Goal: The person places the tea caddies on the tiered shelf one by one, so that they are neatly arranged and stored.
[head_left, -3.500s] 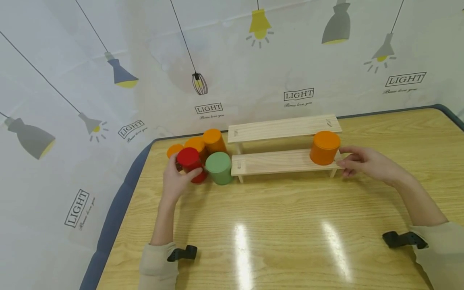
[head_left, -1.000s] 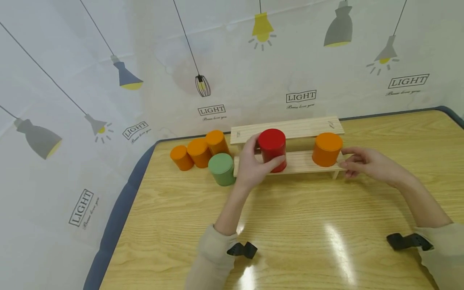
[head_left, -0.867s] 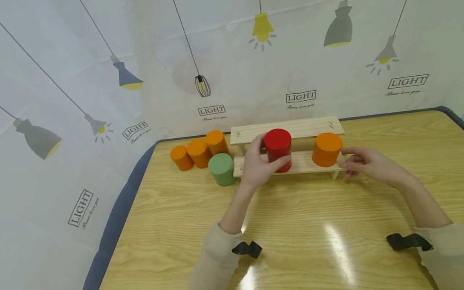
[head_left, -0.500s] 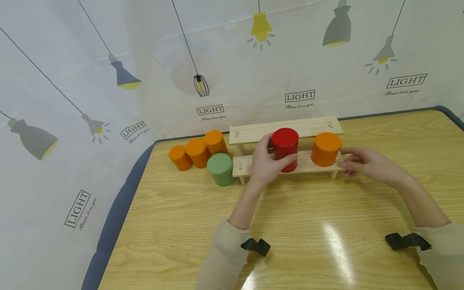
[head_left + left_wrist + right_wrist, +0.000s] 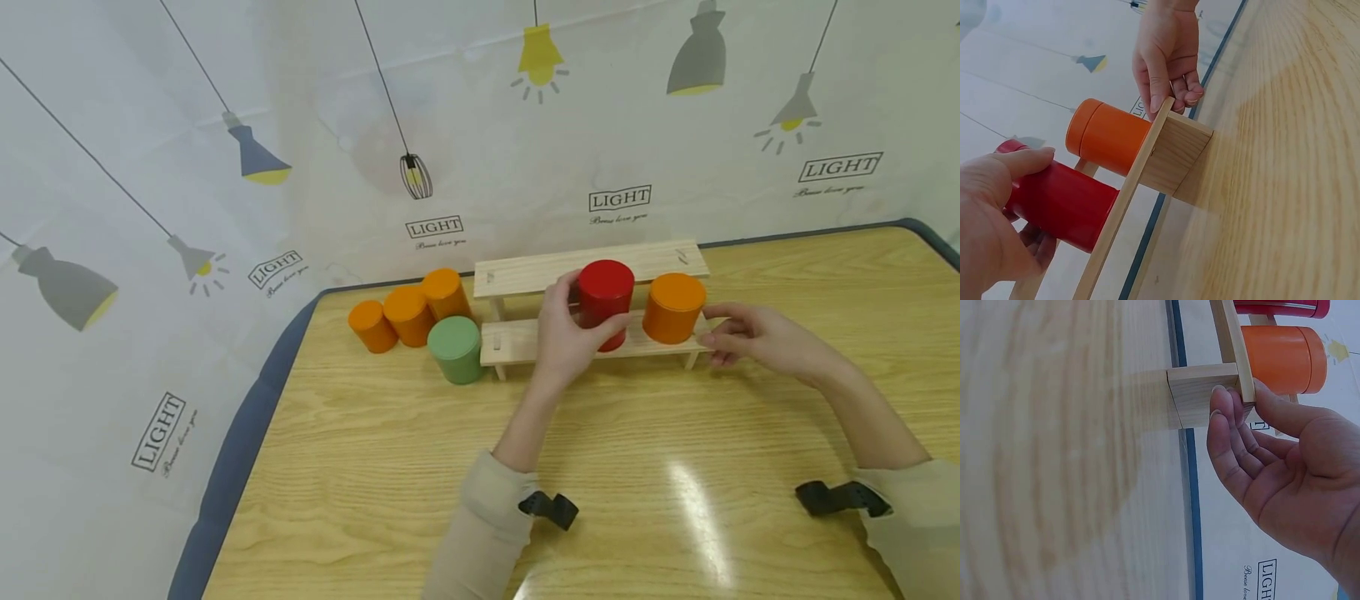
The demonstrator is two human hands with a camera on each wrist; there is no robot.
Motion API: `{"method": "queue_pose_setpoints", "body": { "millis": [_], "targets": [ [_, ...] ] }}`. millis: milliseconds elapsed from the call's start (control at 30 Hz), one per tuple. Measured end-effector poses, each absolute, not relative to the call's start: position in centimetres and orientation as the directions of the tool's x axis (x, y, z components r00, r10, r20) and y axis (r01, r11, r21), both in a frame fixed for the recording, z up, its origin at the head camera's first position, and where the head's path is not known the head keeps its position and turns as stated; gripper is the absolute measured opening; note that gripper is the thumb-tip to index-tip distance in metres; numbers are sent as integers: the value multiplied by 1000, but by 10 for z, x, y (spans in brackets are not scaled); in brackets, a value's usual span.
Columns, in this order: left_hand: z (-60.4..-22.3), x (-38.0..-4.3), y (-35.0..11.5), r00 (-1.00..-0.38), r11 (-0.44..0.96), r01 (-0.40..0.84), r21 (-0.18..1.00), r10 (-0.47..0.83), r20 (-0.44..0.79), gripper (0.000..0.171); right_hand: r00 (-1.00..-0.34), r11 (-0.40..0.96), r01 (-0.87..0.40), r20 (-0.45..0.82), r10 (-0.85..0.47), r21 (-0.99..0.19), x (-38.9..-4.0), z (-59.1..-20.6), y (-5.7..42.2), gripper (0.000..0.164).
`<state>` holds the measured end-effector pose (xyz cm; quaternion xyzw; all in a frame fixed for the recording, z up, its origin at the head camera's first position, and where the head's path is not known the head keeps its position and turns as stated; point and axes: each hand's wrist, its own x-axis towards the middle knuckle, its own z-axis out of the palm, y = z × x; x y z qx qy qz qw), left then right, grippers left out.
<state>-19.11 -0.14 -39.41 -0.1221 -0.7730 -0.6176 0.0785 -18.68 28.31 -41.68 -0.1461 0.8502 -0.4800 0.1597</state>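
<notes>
My left hand (image 5: 567,335) grips a red lidded canister (image 5: 606,293) from its left side, thumb in front and fingers behind. In the left wrist view the canister's base sits right at the lower board of a two-tier wooden shelf (image 5: 517,342). Just right of it on that board stands an orange canister (image 5: 675,308), with a narrow gap between the two. At the board's right end my right hand (image 5: 761,340) pinches the edge. The right wrist view shows its thumb on the board's upper face and its curled fingers (image 5: 1225,440) beneath, by the leg.
Left of the shelf, a green canister (image 5: 455,352) stands close to its left leg. Several orange canisters (image 5: 408,317) cluster behind it near the table's back edge. The shelf's upper board (image 5: 585,265) runs behind the lower one, and a lamp-print wall covering (image 5: 480,125) rises behind the table.
My left hand has taken the red canister from the group at the left and carried it right, over the lower board, up near the orange canister. The right hand has kept its place.
</notes>
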Motion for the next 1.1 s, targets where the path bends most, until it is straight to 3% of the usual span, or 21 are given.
{"method": "queue_pose_setpoints", "body": {
  "millis": [367, 1100],
  "targets": [
    [-395, -191, 1, -959, 220, 283, 934, 63, 276, 68, -907, 497, -104, -122, -402, -862, -186, -416, 283, 54],
    [-380, -188, -20, -959, 308, 276, 910, 152, 240, 72, -910, 522, -96, -138, -392, -847, -186, -417, 283, 54]
  ]
}}
